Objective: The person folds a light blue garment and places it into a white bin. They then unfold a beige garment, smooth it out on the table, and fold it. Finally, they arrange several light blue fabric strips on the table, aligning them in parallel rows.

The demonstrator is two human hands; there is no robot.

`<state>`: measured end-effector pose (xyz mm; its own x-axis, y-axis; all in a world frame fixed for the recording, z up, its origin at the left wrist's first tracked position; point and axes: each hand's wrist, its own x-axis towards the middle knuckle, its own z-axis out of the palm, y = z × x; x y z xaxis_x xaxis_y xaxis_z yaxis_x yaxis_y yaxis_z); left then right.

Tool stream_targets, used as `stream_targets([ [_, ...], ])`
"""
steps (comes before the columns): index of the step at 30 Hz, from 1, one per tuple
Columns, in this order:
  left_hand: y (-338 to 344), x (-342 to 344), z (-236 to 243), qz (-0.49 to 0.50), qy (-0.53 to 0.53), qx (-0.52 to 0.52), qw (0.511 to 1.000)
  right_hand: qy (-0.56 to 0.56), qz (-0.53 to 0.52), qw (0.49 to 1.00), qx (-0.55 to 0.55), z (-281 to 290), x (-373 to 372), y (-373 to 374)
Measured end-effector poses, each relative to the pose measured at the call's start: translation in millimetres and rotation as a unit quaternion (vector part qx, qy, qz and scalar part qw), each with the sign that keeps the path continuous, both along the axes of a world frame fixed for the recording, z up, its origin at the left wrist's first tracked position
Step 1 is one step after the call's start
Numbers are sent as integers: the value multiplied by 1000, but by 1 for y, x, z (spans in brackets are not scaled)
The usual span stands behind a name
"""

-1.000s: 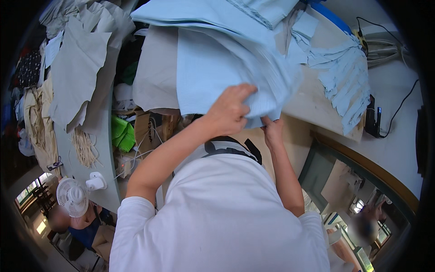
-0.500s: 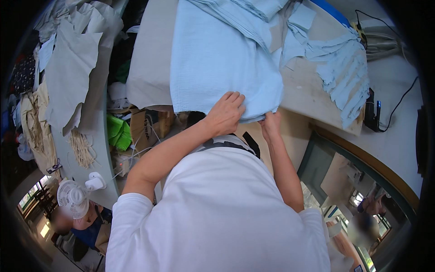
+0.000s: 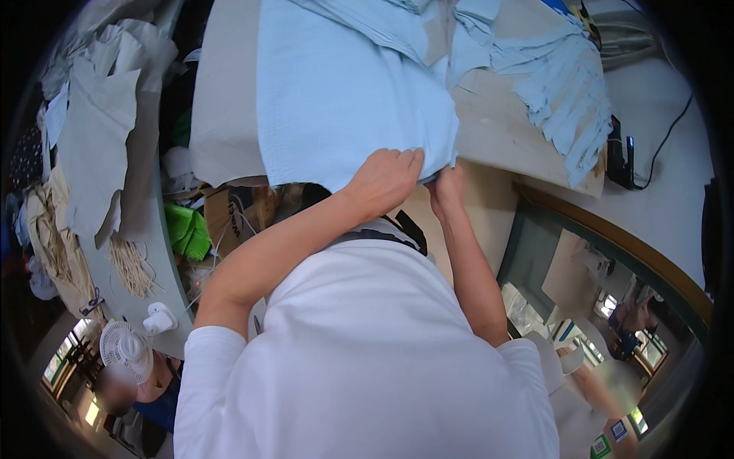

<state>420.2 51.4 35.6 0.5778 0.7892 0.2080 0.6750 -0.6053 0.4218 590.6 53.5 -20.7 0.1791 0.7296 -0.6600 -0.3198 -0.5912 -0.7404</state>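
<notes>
Left: beige cloth (image 3: 50,229) hangs beside a grey sheet (image 3: 99,145); pale cords (image 3: 134,264) lie at the sheet's lower end, with a white fan (image 3: 126,350) below. A green bag (image 3: 186,229) sits lower, between the two worktops.

Centre: the blue cloth (image 3: 329,92) lies over grey material (image 3: 225,115) on the table (image 3: 497,122), its near right corner at the hands. Work appears partly done: the main panel is spread fairly flat and its corner is in hand, while layers toward the far side are loosely folded, seemingly not yet straightened. The cloth is pale blue, matte and finely crinkled, with a slightly frayed left edge and soft creases running toward the held corner.

The left hand (image 3: 384,180) lies back upward on the near edge, fingers together and bent; whether they grip cannot be told. The right hand (image 3: 447,191) pinches the corner between thumb and fingers, the fingers largely hidden.

Right: ragged blue strips (image 3: 562,99) overlap on the table; a black device (image 3: 619,157) stands beyond its edge.
</notes>
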Motion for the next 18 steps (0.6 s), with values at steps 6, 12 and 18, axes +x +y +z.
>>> stream_targets([
  [6,-17,0,-17,-52,125,-53,989,24,-23,999,-1,2,2,2],
  [12,-18,-2,-25,-25,66,-67,995,22,16,1000,-9,-10,17,0],
  [18,0,17,-26,51,7,-28,998,119,3,991,66,0,23,17],
])
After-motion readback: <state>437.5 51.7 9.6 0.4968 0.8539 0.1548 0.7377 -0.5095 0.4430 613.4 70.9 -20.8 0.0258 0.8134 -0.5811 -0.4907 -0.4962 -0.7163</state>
